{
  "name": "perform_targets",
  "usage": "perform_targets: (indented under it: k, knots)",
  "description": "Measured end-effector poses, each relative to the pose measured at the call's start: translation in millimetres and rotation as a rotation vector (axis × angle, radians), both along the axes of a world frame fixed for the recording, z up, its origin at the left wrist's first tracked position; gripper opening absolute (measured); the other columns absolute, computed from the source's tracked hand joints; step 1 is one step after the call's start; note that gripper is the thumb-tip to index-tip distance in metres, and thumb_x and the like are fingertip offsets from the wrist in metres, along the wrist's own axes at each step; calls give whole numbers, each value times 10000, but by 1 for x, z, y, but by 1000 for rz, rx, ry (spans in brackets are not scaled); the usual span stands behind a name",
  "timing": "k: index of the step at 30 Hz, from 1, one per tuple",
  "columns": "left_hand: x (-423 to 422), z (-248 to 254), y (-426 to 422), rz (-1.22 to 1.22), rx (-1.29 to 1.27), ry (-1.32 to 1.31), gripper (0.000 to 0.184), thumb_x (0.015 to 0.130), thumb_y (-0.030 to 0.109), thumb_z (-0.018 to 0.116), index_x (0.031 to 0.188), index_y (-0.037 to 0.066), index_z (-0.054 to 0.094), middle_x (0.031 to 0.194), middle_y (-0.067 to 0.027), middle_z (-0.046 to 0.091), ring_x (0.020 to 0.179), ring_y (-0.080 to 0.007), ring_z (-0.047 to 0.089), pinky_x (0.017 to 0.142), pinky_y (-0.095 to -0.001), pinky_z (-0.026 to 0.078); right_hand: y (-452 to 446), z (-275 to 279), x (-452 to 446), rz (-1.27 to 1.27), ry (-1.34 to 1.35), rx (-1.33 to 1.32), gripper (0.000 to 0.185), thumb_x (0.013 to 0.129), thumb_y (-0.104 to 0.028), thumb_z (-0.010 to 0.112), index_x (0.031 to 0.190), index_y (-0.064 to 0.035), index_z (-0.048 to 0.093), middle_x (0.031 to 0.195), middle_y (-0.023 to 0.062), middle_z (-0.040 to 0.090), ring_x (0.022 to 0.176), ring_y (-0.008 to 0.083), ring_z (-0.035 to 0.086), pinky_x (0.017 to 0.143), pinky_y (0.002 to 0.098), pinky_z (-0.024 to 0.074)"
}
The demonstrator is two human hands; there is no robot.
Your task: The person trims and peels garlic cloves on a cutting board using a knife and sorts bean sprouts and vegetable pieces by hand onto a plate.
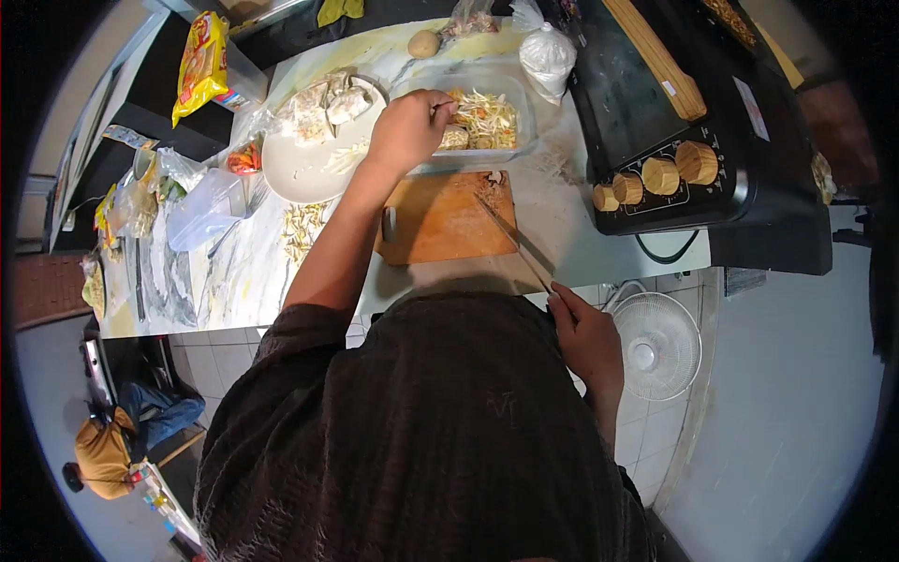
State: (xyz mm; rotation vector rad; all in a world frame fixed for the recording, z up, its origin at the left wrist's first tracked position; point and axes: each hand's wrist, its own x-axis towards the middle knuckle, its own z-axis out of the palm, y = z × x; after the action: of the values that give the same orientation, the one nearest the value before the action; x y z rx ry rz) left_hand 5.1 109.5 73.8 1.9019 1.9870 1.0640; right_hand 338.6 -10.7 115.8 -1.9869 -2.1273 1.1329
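Observation:
My left hand (410,129) reaches over the left side of a clear plastic container (527,120), fingers curled and closed. Whatever they may hold is too small to make out. Inside the container lie shredded vegetables (487,117) that look like bean sprouts with orange bits. In my right hand (590,339), near the table's front edge, is a knife (513,236) held by its handle. Its blade slants across the wooden cutting board (435,225), with the tip near small brown scraps (492,178). To the left, a white plate (286,169) carries pale wrapped pieces (328,108) and white strips.
An electric griddle (637,103) with wooden knobs stands right, a wooden tool (670,70) across it. Chopped pale pieces (304,229) lie left of the board. A white bag (547,61), yellow packet (201,66) and plastic tub (206,211) surround the work. A floor fan (644,351) stands below right.

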Motion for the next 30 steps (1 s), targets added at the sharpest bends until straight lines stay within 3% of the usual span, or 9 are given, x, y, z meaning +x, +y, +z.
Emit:
perform_targets:
  k: [3,6,9,11,13,16,24,27,30]
  knots:
    - [-4,11,-5,71,-129,-137,228,979,177,661,1111,6,734,922,-163,752,791,-209,716,749,-322,547,-5,-5,1,-59,63,11,400,1013,-400,579,1309,-154,687,822,195,727,794,313,735,743,381,529]
    - [-35,-4,-23,101,-22,-206,220,951,205,689,1053,20,751,901,-154,756,769,-234,725,727,-332,551,-10,-10,4,-85,104,-31,399,1009,-388,598,1312,-144,686,755,160,713,685,217,691,688,338,503]
    - [-88,-14,-60,156,7,-318,158,968,129,683,1054,12,744,938,-91,760,837,-136,699,764,-276,539,-8,-11,2,-72,141,-45,398,1006,-374,613,1308,-125,688,684,122,666,598,141,583,625,311,463]
    - [-121,-15,-92,283,-9,-268,188,973,137,678,1043,-31,729,908,-107,753,824,-130,695,758,-267,536,-5,-4,-2,-47,134,-79,413,1019,-453,554,1303,-185,689,942,233,731,928,397,719,831,455,548]
    - [-135,-8,-126,426,-80,-174,240,970,192,688,1016,-40,728,842,-100,743,738,-114,654,686,-275,518,0,3,-7,-35,100,-118,413,1018,-454,554,1303,-186,689,934,232,731,926,398,720,827,458,548]
    - [-151,-30,-170,510,-221,-54,239,934,223,717,1007,-4,740,819,-132,728,712,-175,674,678,-315,520,2,-3,-10,10,80,-121,412,1016,-456,556,1300,-190,691,910,227,731,916,401,721,817,466,549]
    - [-112,-85,-199,428,-261,-37,227,863,205,752,972,6,743,901,-177,722,830,-310,704,771,-393,547,8,-7,-19,127,98,-93,399,1014,-453,556,1292,-202,695,876,219,730,902,414,714,813,477,551]
    - [-108,-98,-192,532,-240,165,162,879,180,681,932,32,723,904,-182,708,863,-382,669,792,-478,531,8,-5,-21,144,83,-91,397,1013,-456,558,1290,-207,695,884,220,730,905,416,712,811,479,551]
    - [-110,-99,-192,549,-289,275,167,890,168,665,959,25,718,940,-194,703,886,-398,662,807,-485,526,6,-11,-17,153,117,-85,403,1013,-464,558,1294,-209,692,907,219,733,913,419,711,816,477,553]
